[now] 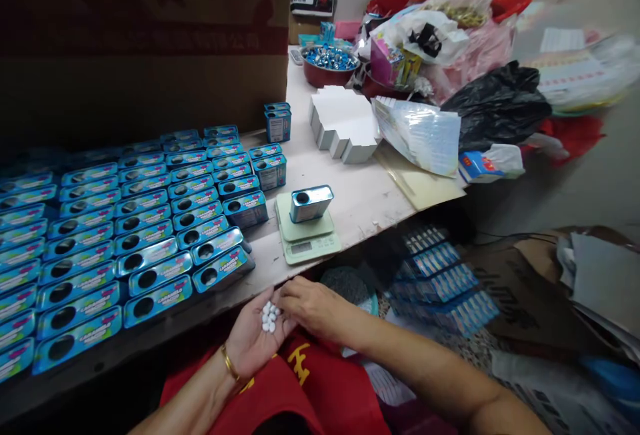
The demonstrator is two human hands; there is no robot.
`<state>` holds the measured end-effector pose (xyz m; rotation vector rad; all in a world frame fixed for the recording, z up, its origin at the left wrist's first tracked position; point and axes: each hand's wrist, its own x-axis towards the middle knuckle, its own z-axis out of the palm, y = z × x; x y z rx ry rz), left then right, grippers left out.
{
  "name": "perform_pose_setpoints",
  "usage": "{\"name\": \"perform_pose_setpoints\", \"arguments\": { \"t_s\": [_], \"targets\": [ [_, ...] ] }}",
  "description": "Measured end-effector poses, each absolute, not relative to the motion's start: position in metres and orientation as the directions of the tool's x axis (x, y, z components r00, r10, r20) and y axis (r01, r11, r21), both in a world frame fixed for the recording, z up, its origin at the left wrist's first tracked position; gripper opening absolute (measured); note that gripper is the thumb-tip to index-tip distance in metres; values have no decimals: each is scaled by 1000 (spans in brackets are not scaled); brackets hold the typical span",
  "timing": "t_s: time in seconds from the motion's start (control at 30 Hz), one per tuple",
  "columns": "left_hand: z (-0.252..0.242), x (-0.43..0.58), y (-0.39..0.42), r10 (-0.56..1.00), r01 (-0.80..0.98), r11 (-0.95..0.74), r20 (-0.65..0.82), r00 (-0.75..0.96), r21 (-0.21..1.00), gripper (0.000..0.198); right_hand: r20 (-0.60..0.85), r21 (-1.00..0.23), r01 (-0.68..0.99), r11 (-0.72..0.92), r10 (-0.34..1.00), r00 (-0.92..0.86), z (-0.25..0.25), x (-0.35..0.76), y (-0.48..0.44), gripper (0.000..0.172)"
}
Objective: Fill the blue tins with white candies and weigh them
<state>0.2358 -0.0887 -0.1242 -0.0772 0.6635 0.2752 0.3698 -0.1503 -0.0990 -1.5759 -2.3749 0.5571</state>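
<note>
Palm up over my lap, my left hand (260,335) is cupped under a small heap of white candies (270,316). My right hand (310,305) meets its fingertips, with its own fingers bent together; whatever they pinch is hidden. Just beyond my hands, a pale green digital scale (310,248) lies at the table edge. On its pan stands a blue tin (311,204) with a round dark hole in the top. Rows of similar blue tins (155,295) fill the table to the left, with holes facing up.
A big cardboard box (145,42) walls off the back left. Farther back on the table (300,148) are stacked white cards (345,118) and a red bowl of blue and silver pieces (327,72). Plastic bags (495,105) crowd the right; packed trays (440,275) sit below.
</note>
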Motion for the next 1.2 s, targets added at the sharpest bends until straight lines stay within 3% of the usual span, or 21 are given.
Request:
{"name": "perform_pose_setpoints", "arguments": {
  "t_s": [0.23,0.6,0.8,0.97,1.03,1.1,1.2],
  "targets": [
    [-127,234,-89,176,-220,975,-657,733,17,17,-39,-353,876,328,931,-364,-103,362,-153,14],
    [-132,235,-87,115,-186,982,-658,744,-39,16,-48,-407,866,289,940,-337,-100,368,-157,13],
    [-133,234,-87,61,-161,980,-604,795,-114,19,-10,-407,855,320,935,-355,-105,362,-160,14],
    [-132,233,-85,54,-136,987,-618,784,-87,16,122,-460,805,375,925,-361,-95,366,-158,25],
    [-131,233,-85,71,-149,987,-682,728,-56,15,251,-496,806,323,942,-223,-89,381,-153,27],
    [-131,232,-84,63,-131,991,-738,672,-34,15,397,-568,803,179,915,77,-84,403,-146,26],
    [-131,231,-84,47,-105,994,-750,659,-30,18,473,-692,721,-43,727,497,-82,438,-133,22]
  ]
}}
